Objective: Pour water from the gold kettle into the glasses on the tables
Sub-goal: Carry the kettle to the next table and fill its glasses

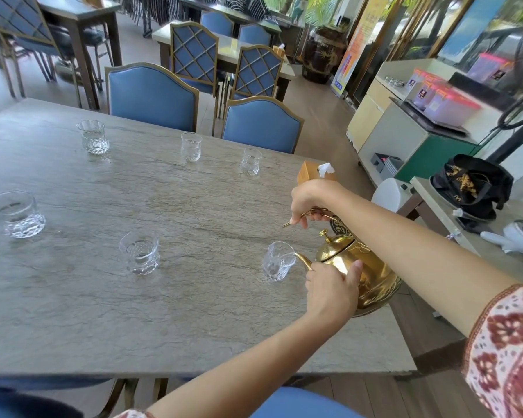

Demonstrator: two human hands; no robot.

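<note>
The gold kettle [372,276] is tilted left over the table's right edge, its thin spout resting at the rim of a clear glass [277,262]. My right hand [310,202] grips the kettle's curved handle from above. My left hand [332,289] presses against the kettle's body beside the spout. Several more glasses stand on the grey stone table [178,312]: one at the near middle [140,251], one at the left edge [15,214], and three along the far side [93,137], [191,146], [250,162].
A wooden tissue box [314,173] stands at the table's right edge behind my right hand. Two blue chairs [151,96], [261,125] face the far side. To the right is a side table with a black bag [471,185].
</note>
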